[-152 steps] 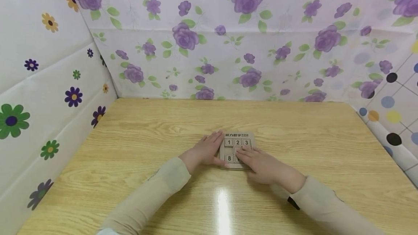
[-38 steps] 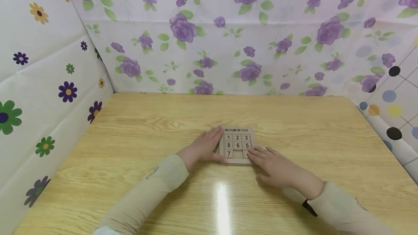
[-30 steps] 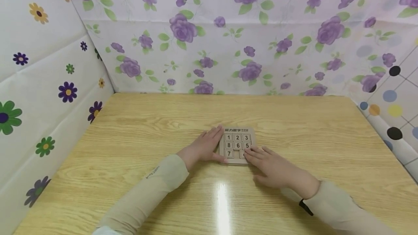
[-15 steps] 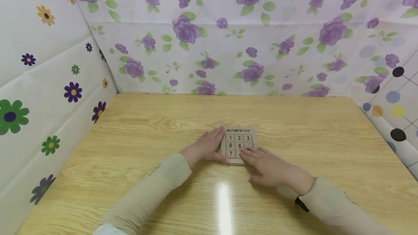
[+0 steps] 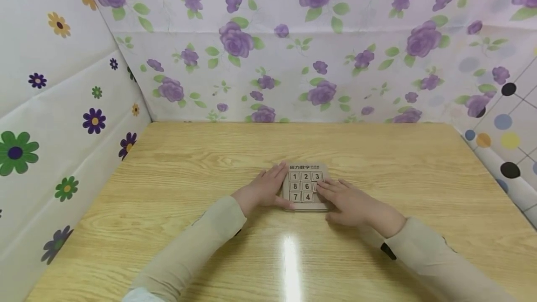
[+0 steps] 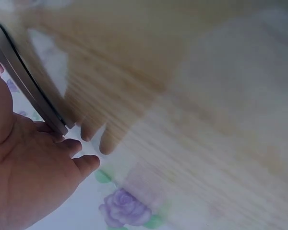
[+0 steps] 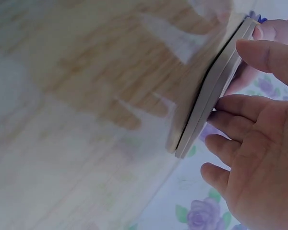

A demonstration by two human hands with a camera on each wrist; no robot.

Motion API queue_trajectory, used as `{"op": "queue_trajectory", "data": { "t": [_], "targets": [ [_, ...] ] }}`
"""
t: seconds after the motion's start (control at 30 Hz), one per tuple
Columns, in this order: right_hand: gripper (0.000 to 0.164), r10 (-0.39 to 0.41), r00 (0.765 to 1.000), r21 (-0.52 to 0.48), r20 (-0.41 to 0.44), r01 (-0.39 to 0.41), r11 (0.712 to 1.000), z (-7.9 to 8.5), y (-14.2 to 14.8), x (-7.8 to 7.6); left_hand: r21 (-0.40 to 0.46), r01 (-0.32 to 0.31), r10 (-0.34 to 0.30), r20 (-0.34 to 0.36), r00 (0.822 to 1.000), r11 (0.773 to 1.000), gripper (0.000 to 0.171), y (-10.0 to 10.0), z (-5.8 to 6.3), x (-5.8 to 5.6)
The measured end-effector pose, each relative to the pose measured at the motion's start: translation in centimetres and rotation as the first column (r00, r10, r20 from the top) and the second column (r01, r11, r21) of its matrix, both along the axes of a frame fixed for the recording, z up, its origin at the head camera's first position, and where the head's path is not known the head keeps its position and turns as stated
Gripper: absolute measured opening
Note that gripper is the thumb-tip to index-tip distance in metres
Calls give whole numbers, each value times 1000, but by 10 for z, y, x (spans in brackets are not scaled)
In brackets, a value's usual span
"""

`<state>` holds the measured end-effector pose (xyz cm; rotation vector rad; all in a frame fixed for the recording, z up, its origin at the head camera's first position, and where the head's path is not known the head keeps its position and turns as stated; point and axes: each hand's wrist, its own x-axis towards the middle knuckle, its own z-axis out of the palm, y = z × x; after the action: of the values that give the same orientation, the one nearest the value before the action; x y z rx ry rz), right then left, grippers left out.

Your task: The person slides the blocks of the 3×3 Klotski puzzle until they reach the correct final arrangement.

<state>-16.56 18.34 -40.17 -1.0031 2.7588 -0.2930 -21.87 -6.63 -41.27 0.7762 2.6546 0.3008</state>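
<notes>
A flat number slide puzzle (image 5: 310, 207) lies on the table in the head view, with lettering along its far edge. Its rows read 1 2 3, then 8 6 and a tile mostly covered by fingers, then 7 and 4 with a gap at lower right. My left hand (image 5: 265, 189) steadies the board, straight fingers along its left edge and thumb at the near left corner. Fairly straight fingers of my right hand (image 5: 352, 204) rest on the covered tile at the right of the middle row. Both wrist views show the board's side edge (image 7: 211, 91) beside the fingers.
The wood-grain table (image 5: 201, 153) surrounds the puzzle and carries a bright light reflection near its front. Flowered sheets (image 5: 268, 50) stand behind it and at the left (image 5: 75, 153). A dotted sheet (image 5: 503, 134) hangs at the right.
Over five seconds, tiles 8, 7 and 4 have shifted. In the last second tile 4 slid left into the bottom middle, and my right fingers moved up to the middle row. The left hand stayed put.
</notes>
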Motion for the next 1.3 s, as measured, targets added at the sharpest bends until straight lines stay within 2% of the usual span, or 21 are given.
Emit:
{"op": "queue_trajectory", "data": {
  "t": [0.47,0.73,0.83,0.97,1.17,1.3],
  "targets": [
    [65,54,998,3,-24,-54,999,2,-2,14,4,-14,14,-2,1000,1000,113,-6,2,-2],
    [55,51,999,17,5,-51,999,10,-7,12,22,-10,10,12,1000,1000,115,-6,-3,-1],
    [52,42,999,2,-8,-42,999,11,-11,9,31,-4,4,12,1000,1000,114,-5,-4,0],
    [58,36,999,-8,-11,-36,999,8,-19,3,18,-2,2,5,1000,1000,114,-3,-4,2],
    [69,42,998,19,53,-43,999,2,-27,-1,10,8,-9,9,1000,1000,114,-2,-2,3],
    [70,44,997,23,59,-46,999,2,-26,-4,-2,4,-4,-3,1000,1000,115,-2,0,2]
  ]
}}
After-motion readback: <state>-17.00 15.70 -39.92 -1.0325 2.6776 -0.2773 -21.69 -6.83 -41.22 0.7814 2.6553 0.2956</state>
